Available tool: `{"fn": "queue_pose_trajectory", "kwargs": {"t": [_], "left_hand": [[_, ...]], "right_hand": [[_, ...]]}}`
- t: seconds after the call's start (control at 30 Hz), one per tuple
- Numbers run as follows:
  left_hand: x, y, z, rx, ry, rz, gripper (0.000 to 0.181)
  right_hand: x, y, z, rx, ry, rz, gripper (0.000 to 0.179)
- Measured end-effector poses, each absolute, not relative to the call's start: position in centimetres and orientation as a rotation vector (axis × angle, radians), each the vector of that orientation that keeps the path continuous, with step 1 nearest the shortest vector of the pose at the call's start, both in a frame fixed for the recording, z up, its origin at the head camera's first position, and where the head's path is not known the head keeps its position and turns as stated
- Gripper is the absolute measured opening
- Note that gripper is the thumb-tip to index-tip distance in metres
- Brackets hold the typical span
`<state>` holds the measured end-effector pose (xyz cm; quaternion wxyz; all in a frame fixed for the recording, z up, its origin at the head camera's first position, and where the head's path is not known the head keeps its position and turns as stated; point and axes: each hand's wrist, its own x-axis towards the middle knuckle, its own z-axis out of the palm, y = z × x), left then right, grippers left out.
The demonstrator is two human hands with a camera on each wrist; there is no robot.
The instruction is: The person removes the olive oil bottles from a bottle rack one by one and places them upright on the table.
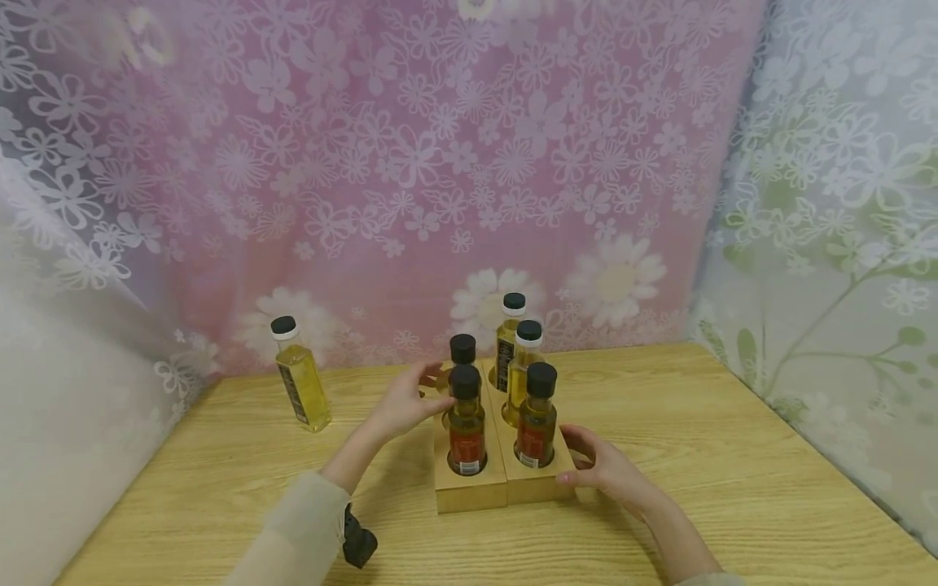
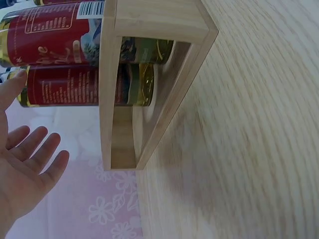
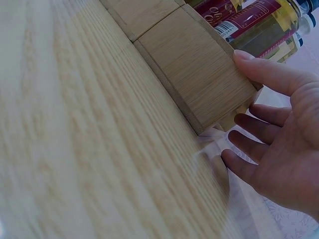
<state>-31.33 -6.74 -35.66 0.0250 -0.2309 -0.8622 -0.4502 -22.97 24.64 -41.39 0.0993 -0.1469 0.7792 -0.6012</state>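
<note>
Two wooden bottle racks stand side by side. The left rack [image 1: 471, 498] holds two dark oil bottles with red labels, the front bottle [image 1: 466, 439] and a rear one [image 1: 463, 348]. In the right rack [image 1: 541, 490] are one red-labelled dark bottle [image 1: 537, 427] and two pale yellow oil bottles [image 1: 519, 374]. My left hand [image 1: 401, 403] is beside the left rack's bottles, fingers spread and thumb close to a bottle; contact is unclear. My right hand [image 1: 611, 472] is at the right rack's near corner, its thumb [image 3: 264, 69] touching the edge, the other fingers loosely bent beside it.
Away to the left, one yellow oil bottle [image 1: 303, 382] with a black cap stands on the wooden table [image 1: 733, 456]. A black device [image 1: 359, 537] shows by the left wrist. Flowered curtains [image 1: 440, 163] hang behind the table and along its sides.
</note>
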Motion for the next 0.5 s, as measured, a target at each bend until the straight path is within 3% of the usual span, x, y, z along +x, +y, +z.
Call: {"fn": "queue_pose_trajectory", "kwargs": {"t": [0.5], "left_hand": [[-32.1,-5.2,-36.3,-0.813,-2.650,-1.406,0.046]], "right_hand": [[-23.0,24.7,-41.7,-0.431,2.310,-1.786,0.085]]}}
